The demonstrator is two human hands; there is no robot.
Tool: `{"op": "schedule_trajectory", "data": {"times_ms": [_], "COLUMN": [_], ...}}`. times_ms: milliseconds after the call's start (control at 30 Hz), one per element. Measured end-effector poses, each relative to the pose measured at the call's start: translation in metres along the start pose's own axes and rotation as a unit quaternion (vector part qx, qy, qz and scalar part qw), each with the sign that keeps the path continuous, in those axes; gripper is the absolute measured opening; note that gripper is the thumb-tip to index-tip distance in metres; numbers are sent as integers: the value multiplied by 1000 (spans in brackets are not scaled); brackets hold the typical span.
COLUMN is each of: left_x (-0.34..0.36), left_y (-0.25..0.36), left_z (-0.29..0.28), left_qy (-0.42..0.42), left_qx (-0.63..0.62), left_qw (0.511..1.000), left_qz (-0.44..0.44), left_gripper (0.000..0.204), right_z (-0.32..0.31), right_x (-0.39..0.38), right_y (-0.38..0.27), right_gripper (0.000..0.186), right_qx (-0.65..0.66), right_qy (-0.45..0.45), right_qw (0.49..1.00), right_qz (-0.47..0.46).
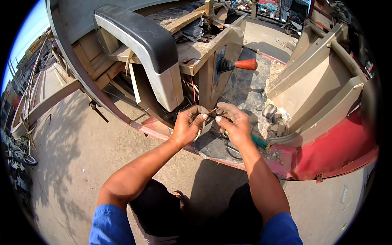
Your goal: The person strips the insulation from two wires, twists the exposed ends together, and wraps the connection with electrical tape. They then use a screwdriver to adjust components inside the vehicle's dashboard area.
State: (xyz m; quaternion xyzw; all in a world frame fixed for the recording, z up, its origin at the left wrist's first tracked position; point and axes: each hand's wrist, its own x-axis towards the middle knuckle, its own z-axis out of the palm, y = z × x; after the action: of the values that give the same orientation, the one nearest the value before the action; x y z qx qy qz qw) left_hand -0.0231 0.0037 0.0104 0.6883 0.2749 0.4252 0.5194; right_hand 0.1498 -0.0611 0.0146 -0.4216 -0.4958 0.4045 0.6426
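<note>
My left hand [189,125] and my right hand [236,125] meet in front of the doorway of a stripped vehicle, fingertips almost touching. Both are closed in a pinch on a thin wire [212,111] with a copper-coloured end; most of it is hidden by the fingers. Behind the left hand, red wires [193,90] hang beside a tan wooden housing [206,79]. Beyond the hands, a lever with a red handle [246,64] sticks out of that housing. Beside my right wrist lies a green, rod-like object [259,141] on the footwell floor.
A black-topped white armrest-shaped part [153,53] juts out close to my left hand. To the right stand a beige panel [318,77] and the red body sill [337,143]. A pedal-like mesh pad [269,111] sits among debris. Concrete ground [69,155] lies below.
</note>
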Motion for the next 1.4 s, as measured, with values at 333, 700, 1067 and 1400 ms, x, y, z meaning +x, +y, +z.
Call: {"op": "schedule_trajectory", "data": {"times_ms": [333, 700, 1067, 1400], "left_x": [1, 3, 3, 3], "left_y": [9, 5, 3, 6], "left_z": [-3, -6, -4, -3], "left_qy": [-31, -53, -47, -40], "left_qx": [-83, -110, -123, -114], "left_qw": [996, 992, 990, 992], "left_qz": [-30, -36, -44, -42], "left_gripper": [11, 11, 9, 10], "right_z": [13, 13, 18, 16], "right_x": [11, 9, 9, 8], "right_y": [4, 11, 0, 3], "right_gripper": [20, 16, 17, 17], "right_qx": [61, 87, 101, 142], "right_qy": [-51, -25, -23, -18], "right_qw": [997, 996, 994, 988], "right_qz": [-2, 10, 30, 51]}}
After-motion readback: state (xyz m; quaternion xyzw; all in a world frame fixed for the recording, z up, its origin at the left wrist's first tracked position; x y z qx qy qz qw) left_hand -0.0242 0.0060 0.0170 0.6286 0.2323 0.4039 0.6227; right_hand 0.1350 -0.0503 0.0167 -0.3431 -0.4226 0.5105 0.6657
